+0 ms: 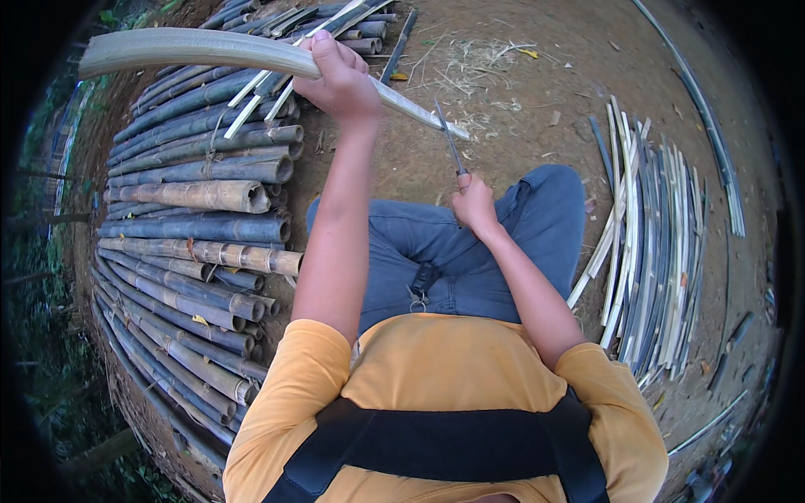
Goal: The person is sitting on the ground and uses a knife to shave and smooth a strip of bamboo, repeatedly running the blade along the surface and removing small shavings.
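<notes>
Black strapping (453, 440) crosses an orange shirt (457, 360); left fingers (325, 52) grip a strip (201, 49), right fingers (464, 181) a knife (450, 142) near its end; poles (201, 196) lie left, slats (675, 251) right, on dirt (553, 75).

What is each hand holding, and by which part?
Left hand: a pale bamboo strip, gripped partway along its length. Right hand: a knife, by its handle.

1. Soft, muted daylight reaches me, spread evenly over the ground (579, 63) and my shirt (453, 360).
2. Shadows are faint, darkest between the stacked poles (201, 196).
3. The bamboo strip (197, 48) I hold looks pale; my left hand (342, 81) is clear, slightly soft in detail.
4. Greenery (50, 335) at the left sinks into dimness.
5. Black rounding swallows the corners; long poles (708, 124) at the right look bowed, and the far edge blurs.
</notes>
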`<state>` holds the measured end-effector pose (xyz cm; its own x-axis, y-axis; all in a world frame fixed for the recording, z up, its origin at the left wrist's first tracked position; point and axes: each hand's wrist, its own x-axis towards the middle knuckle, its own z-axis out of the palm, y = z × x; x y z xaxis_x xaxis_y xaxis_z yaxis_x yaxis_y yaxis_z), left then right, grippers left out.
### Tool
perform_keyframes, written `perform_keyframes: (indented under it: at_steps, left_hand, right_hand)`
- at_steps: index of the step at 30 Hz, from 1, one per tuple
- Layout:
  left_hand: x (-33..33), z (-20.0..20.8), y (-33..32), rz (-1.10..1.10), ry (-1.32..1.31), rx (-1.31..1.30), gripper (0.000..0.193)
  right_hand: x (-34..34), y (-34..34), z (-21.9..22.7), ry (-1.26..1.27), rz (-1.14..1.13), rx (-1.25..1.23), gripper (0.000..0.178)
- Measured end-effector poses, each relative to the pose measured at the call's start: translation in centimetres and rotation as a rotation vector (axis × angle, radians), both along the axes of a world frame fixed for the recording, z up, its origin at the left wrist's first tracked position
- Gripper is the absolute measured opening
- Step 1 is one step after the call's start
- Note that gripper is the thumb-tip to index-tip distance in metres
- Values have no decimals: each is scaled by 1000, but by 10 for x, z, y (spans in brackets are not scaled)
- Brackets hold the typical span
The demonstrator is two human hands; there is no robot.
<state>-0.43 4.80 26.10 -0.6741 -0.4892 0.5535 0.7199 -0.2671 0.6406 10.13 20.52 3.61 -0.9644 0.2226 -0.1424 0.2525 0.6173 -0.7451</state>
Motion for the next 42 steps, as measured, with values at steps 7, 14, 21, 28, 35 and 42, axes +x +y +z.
perform_keyframes:
  at_steps: [7,14,21,28,35,42]
  left_hand:
    - [-3,-4,-11,-31,30,-16,31]
    - [-8,-1,-17,46,-63,-24,31]
    - [-3,-4,-26,28,-41,-54,30]
    - [-8,-10,-53,-70,-105,-60,32]
    - [-3,-19,-73,-233,-103,-95,34]
    - [9,-23,-82,-287,-101,-129,36]
  right_hand:
    - [0,-2,39,-55,134,-69,22]
    - [-22,12,-25,-182,-1,-57,21]
    - [6,-4,7,-56,41,-136,19]
    - [-7,-2,33,-18,110,-52,16]
    - [-2,1,44,0,186,-16,19]
    - [6,-12,79,-41,212,-28,19]
